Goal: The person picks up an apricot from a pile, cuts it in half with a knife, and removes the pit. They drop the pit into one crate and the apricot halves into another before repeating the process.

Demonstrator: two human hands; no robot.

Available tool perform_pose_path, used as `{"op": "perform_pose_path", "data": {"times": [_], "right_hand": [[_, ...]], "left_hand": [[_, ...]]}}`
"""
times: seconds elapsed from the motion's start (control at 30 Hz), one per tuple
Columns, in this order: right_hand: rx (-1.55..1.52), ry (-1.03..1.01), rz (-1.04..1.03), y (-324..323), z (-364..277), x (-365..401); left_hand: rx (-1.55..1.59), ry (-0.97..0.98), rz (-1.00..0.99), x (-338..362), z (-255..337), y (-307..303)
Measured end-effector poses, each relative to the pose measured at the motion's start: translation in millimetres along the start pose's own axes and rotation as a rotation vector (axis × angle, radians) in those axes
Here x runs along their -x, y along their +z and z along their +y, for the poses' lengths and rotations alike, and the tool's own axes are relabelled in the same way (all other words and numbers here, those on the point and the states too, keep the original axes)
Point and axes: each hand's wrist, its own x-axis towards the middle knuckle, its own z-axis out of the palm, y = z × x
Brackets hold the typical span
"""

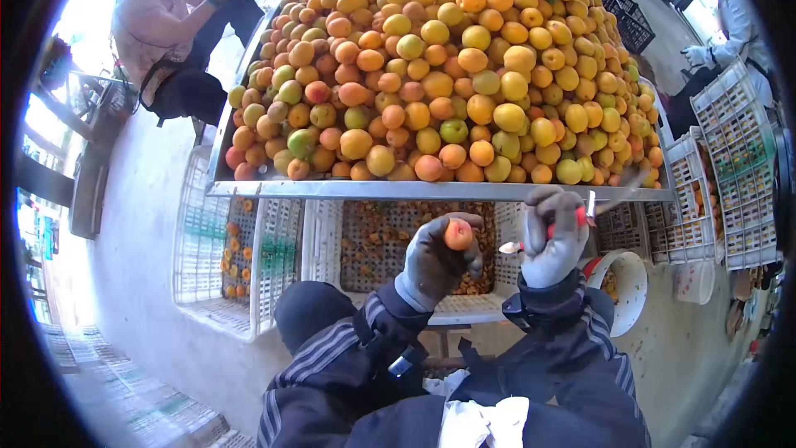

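Observation:
My left hand (439, 261), in a dark-stained grey glove, holds an orange-red fruit (458, 235) between its fingers, above a white crate (322, 241) with fruit pieces in it. To its right, my right hand (554, 236), gloved in grey, is closed around a small red-handled tool (581, 216). A pale tip sticks out of the fist toward the fruit, without touching it. Beyond both hands, a big heap of orange, yellow and greenish fruit (437, 83) lies on a metal-edged table (439, 191).
At the left, another white crate (259, 261) holds fruit pieces. A white bucket (628, 303) stands right of my right arm, near stacked crates (736, 166). One person (170, 25) sits at the upper left; another person's sleeve (734, 25) shows at the upper right.

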Motion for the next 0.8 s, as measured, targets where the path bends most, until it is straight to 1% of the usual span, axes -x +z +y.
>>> {"op": "perform_pose_path", "data": {"times": [0.03, 0.1, 0.23, 0.27, 0.33, 0.4, 0.43, 0.47, 0.5, 0.53, 0.57, 0.6, 0.63, 0.67, 0.73, 0.77, 0.8], "right_hand": [[0.004, 0.0, 0.012, 4, 2, 1], [-0.12, -0.2, -0.115, 3, 7, 6], [-0.085, -0.188, -0.185, -1, 9, 10], [-0.028, -0.197, -0.2, 0, 8, 11], [0.026, -0.204, -0.218, -1, 8, 13], [0.125, -0.269, -0.333, -4, 9, 14], [0.171, -0.267, -0.351, -6, 10, 15], [0.233, -0.206, -0.444, -9, 7, 14], [0.327, -0.303, -0.498, -8, 7, 11], [0.421, -0.398, -0.553, -7, 7, 8], [0.424, -0.398, -0.55, -6, 11, 11], [0.228, -0.313, -0.465, -5, 18, 15], [0.09, -0.227, -0.379, -3, 19, 16], [-0.058, -0.156, -0.285, -2, 20, 17], [-0.338, 0.11, -0.124, -2, 20, 14], [-0.338, 0.112, -0.125, -1, 19, 14], [-0.404, 0.139, -0.127, -1, 18, 13]], "left_hand": [[0.002, -0.013, 0.001, -1, -4, 3], [-0.007, -0.1, 0.079, -1, -19, 10], [-0.087, -0.067, 0.02, 1, -24, 8], [-0.087, -0.063, 0.025, 2, -25, 9], [-0.106, -0.085, 0.172, 1, -28, 13], [-0.109, -0.109, 0.198, 2, -29, 18], [-0.202, -0.058, 0.217, 5, -31, 22], [-0.295, -0.009, 0.234, 7, -33, 25], [-0.402, 0.028, 0.184, 4, -37, 17], [-0.402, 0.024, 0.181, 5, -37, 20], [-0.369, 0.0, 0.233, 6, -36, 24], [-0.335, -0.022, 0.288, 7, -36, 25], [-0.203, -0.065, 0.294, 7, -38, 20], [-0.201, -0.063, 0.294, 7, -41, 20], [-0.085, -0.076, 0.254, 6, -49, 21], [0.065, -0.088, 0.309, 1, -58, 16], [0.067, -0.087, 0.311, 0, -59, 5]]}}
